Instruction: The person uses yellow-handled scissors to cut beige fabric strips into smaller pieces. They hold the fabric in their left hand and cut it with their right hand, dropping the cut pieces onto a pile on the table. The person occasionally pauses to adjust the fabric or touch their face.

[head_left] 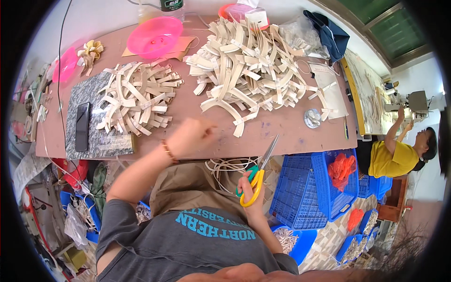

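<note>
Nearest the camera is the person's grey shirt with teal lettering, and below it a tan apron over the lap. The right hand is closed around the yellow-and-green handles of a pair of scissors, whose blades point up toward the front edge of the pink table and stand slightly parted. Just beside that hand, a bundle of thin pale cords lies on the apron at the table edge. The left hand, with a beaded bracelet at the wrist, is loosely curled over the table near its front edge; it is blurred, so whether it pinches anything cannot be told. To its left lies a smaller heap of curved cream strips, partly on a grey stone slab that also bears a dark phone. A larger heap of strips spreads across the right of the table. A pink bowl sits at the far edge. Blue plastic crates stand on the floor to the right, and beyond them a person in a yellow shirt works at another bench.
</note>
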A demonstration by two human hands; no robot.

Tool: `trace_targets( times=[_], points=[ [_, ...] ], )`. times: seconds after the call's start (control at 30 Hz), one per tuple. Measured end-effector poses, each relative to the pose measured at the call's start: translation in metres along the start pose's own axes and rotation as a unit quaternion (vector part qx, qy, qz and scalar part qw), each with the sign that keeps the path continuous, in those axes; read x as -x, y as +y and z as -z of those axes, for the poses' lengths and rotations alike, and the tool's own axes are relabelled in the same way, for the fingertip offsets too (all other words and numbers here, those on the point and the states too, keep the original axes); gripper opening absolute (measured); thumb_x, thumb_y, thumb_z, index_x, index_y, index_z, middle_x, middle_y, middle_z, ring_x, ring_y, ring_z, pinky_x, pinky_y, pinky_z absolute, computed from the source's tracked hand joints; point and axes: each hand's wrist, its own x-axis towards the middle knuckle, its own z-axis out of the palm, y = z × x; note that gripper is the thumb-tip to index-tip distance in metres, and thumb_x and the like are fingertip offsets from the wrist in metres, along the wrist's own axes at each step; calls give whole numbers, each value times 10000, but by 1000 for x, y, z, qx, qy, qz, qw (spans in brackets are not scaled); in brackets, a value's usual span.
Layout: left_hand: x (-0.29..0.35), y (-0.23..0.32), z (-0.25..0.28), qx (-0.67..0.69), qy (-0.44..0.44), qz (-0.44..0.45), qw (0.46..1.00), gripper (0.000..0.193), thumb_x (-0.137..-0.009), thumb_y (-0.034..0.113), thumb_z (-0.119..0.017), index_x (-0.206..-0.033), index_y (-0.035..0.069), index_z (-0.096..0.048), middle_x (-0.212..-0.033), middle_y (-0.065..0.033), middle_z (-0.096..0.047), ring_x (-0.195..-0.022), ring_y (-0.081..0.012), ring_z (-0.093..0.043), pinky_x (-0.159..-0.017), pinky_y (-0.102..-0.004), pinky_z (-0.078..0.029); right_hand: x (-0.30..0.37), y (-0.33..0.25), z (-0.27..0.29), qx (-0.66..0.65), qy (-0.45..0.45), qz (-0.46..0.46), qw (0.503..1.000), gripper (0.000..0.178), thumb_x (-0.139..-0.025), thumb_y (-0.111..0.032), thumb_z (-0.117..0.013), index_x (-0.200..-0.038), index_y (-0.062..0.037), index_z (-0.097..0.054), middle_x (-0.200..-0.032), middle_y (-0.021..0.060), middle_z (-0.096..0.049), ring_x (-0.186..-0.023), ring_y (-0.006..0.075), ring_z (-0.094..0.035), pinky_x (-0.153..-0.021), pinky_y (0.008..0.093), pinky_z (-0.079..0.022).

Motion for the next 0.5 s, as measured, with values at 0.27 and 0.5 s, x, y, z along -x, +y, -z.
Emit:
trace_targets(
  times=[0.27, 0.5],
  points=[
    [-53, 6, -78, 498, 68, 257, 825, 216, -885, 148, -561, -1028, -10, -530, -699, -34, -583, -524, -84, -536, -437, -226, -419, 14, 6, 12, 81, 0, -8, 997, 190, -865, -135, -554, -986, -19, -465, -668, 27, -480, -563, 97, -455, -513, 228, -385],
    [-1, 39, -79, 567, 177, 185, 783, 134, -938, 156, -480, -1006, 41, -485, -689, 12, -518, -509, -35, -451, -436, -182, -342, 28, 7, 29, -42, -173, -26, 984, 283, -877, -238, -555, -1022, -12, -466, -736, 20, -473, -621, 76, -461, -557, 205, -384]
  ],
)
